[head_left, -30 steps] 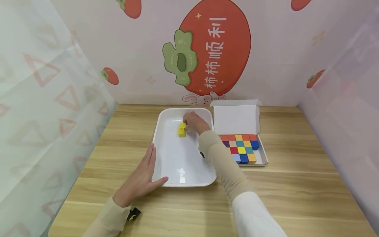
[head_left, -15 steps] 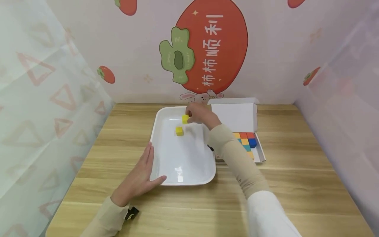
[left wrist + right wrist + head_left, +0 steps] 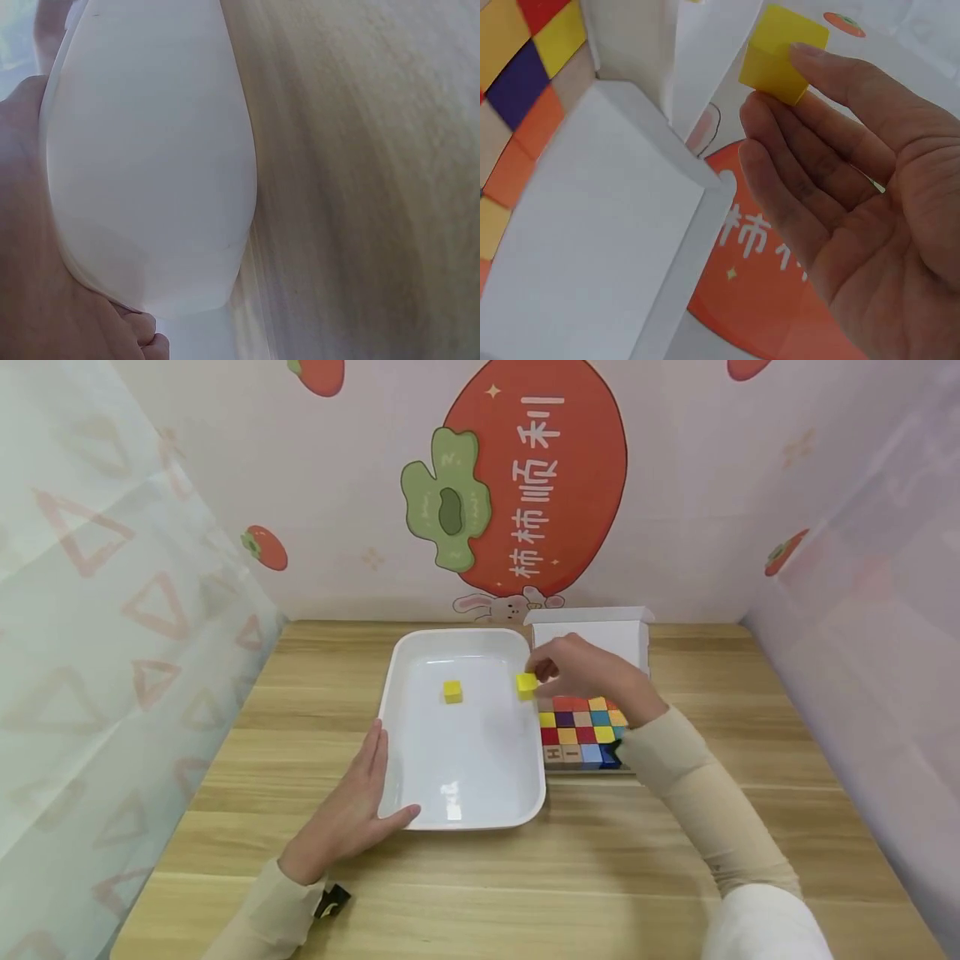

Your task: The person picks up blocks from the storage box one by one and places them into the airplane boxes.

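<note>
In the head view, a yellow cube (image 3: 527,686) is pinched between the thumb and fingers of my right hand (image 3: 583,670), above the right rim of the white tray (image 3: 468,777). The right wrist view shows the held cube (image 3: 784,54) at the fingertips, its faces plain. Another yellow cube (image 3: 453,692) sits inside the tray, towards the back. My left hand (image 3: 351,814) rests against the tray's near left corner, fingers straight along its side and thumb over the front rim. The left wrist view shows the tray's outer wall (image 3: 150,150) beside that hand.
Right of the tray lies an open white box, its lid (image 3: 630,635) raised at the back. Rows of coloured cubes (image 3: 585,735) fill it, some lettered; my right arm covers part. A patterned wall stands behind the wooden table (image 3: 480,893).
My right hand has lifted one yellow cube away from the other and carried it right, from the tray's back to over its right rim. The left hand has stayed at the tray's corner.
</note>
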`<move>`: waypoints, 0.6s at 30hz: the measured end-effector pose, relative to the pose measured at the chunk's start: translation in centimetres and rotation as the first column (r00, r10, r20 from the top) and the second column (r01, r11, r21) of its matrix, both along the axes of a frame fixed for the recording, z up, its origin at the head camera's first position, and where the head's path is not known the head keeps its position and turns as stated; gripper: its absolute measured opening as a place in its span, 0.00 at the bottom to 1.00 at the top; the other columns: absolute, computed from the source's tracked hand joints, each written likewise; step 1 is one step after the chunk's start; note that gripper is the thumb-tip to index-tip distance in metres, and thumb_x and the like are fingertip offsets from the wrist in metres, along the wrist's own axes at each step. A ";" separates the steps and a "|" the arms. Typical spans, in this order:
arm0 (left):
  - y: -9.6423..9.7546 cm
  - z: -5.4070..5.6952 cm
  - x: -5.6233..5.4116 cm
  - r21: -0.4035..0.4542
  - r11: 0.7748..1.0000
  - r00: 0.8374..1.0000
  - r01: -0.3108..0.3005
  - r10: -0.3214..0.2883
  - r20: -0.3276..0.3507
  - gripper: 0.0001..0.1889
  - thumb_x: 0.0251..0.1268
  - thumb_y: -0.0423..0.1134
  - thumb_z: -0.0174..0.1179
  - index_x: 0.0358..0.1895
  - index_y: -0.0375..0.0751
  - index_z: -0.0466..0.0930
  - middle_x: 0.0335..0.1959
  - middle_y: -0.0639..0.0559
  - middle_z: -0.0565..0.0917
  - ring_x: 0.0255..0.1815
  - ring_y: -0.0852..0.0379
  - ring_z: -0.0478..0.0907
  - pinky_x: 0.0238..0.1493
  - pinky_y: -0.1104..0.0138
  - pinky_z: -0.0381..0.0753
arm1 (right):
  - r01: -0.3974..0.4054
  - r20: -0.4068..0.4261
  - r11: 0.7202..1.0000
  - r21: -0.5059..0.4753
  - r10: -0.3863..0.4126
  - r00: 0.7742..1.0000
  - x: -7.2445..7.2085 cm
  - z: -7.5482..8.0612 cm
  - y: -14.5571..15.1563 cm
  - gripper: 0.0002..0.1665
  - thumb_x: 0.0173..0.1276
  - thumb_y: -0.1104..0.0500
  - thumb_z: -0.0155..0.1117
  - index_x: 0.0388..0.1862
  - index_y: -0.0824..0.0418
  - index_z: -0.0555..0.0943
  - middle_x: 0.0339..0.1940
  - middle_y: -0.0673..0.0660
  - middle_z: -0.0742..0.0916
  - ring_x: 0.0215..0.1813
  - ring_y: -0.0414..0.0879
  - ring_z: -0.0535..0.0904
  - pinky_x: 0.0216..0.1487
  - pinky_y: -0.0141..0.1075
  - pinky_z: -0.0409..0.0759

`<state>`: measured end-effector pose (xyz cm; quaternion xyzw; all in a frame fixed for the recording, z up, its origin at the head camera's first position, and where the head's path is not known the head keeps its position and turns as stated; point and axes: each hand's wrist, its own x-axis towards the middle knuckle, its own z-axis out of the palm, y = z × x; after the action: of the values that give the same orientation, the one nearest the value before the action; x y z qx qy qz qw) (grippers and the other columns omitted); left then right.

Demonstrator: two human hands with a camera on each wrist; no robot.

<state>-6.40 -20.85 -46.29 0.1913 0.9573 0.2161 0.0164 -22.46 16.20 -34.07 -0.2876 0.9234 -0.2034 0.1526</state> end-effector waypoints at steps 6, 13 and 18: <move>0.0 0.1 0.0 0.002 1.000 1.000 -0.001 0.001 -0.009 0.65 0.67 0.67 0.65 0.85 0.29 0.32 0.89 0.36 0.32 0.90 0.38 0.39 0.84 0.66 0.37 | 0.055 -0.024 0.998 0.016 -0.055 0.998 2.0 0.1 4.8 0.20 0.64 0.58 0.81 0.55 0.55 0.90 0.50 0.53 0.92 0.51 0.48 0.88 0.57 0.46 0.90; 0.0 -0.1 0.2 0.005 1.000 1.000 -0.004 0.004 0.005 0.64 0.68 0.67 0.63 0.86 0.31 0.30 0.89 0.38 0.31 0.90 0.40 0.37 0.83 0.70 0.33 | 0.165 0.017 0.986 0.011 -0.165 0.986 3.7 -0.7 10.7 0.17 0.68 0.62 0.76 0.55 0.59 0.89 0.51 0.56 0.91 0.52 0.50 0.87 0.58 0.50 0.89; -0.1 -0.2 0.1 0.007 1.000 1.000 0.007 -0.007 -0.015 0.64 0.69 0.67 0.63 0.85 0.31 0.30 0.89 0.36 0.32 0.90 0.39 0.37 0.80 0.76 0.28 | 0.222 0.031 0.975 0.009 -0.222 0.975 4.8 -1.7 14.2 0.16 0.68 0.62 0.76 0.53 0.62 0.89 0.50 0.57 0.92 0.52 0.52 0.87 0.57 0.52 0.89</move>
<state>-6.28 -20.94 -46.50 0.1964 0.9559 0.2181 0.0092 -17.68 30.45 -35.77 -0.1789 0.9478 -0.2211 0.1443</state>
